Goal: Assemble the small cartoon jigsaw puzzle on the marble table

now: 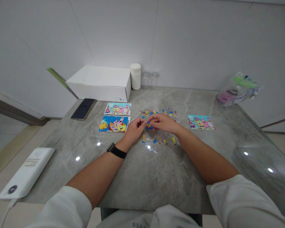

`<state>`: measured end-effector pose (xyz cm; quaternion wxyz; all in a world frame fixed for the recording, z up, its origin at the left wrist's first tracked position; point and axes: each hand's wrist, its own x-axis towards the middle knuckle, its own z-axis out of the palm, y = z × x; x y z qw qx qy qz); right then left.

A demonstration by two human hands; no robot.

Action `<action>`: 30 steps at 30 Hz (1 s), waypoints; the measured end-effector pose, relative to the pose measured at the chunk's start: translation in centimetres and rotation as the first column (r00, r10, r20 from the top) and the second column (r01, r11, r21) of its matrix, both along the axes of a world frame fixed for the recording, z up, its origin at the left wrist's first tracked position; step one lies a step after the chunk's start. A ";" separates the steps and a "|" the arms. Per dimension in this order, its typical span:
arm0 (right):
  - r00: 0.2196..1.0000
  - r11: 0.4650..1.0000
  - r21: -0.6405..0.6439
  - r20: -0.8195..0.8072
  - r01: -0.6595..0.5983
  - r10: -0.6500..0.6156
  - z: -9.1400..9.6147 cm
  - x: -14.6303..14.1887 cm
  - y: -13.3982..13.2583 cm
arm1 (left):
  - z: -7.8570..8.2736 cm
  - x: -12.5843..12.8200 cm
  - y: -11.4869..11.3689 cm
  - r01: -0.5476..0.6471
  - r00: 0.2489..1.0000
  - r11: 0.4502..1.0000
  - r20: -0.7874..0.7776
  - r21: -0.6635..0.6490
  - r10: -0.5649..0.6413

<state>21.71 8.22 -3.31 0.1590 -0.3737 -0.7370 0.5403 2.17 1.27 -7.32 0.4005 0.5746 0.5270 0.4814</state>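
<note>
My left hand (136, 129), with a dark watch on its wrist, meets my right hand (163, 123) over the middle of the table. The fingertips of both are pinched together around small blue and yellow jigsaw puzzle pieces (148, 125). Fingers partly cover these pieces, so their outline is unclear. Loose puzzle pieces (146, 112) lie scattered just beyond my hands. Closer to me, several more lie in a loose row, among them a yellow piece (173, 140). Two cartoon picture cards, an upper card (118, 109) and a lower card (114, 123), lie left of my left hand.
Another cartoon picture (201, 122) lies flat to the right. A white box (101, 80), white bottle (136, 76) and two clear jars (154, 80) stand along the wall. A phone (83, 109) and white power bank (27, 172) lie left; a plastic bag (237, 88) sits back right.
</note>
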 end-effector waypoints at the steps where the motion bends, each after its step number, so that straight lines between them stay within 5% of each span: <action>1: 1.000 0.999 0.038 0.008 -0.012 0.011 0.0 0.0 0.0 | 0.0 0.0 0.0 0.006 1.000 1.000 -0.007 -0.001 -0.006; 6: 0.993 0.951 0.304 0.114 -0.056 0.022 1.0 0.1 -0.3 | -0.1 0.1 -0.1 0.049 0.997 0.999 -0.061 0.004 -0.049; 13: 0.994 0.954 0.301 0.101 0.008 -0.040 3.1 3.1 -0.1 | 0.7 0.5 -1.3 0.102 0.956 0.979 -0.290 0.174 -0.048; 20: 0.978 0.973 0.114 0.035 0.199 -0.204 0.7 9.9 -1.3 | 2.8 2.4 -4.1 0.426 0.770 0.825 -0.627 0.372 -0.115; 30: 0.919 0.907 0.157 -0.132 0.390 -0.372 -4.7 12.0 -3.6 | 4.4 10.0 -7.9 0.588 0.382 0.800 -0.913 0.118 -0.145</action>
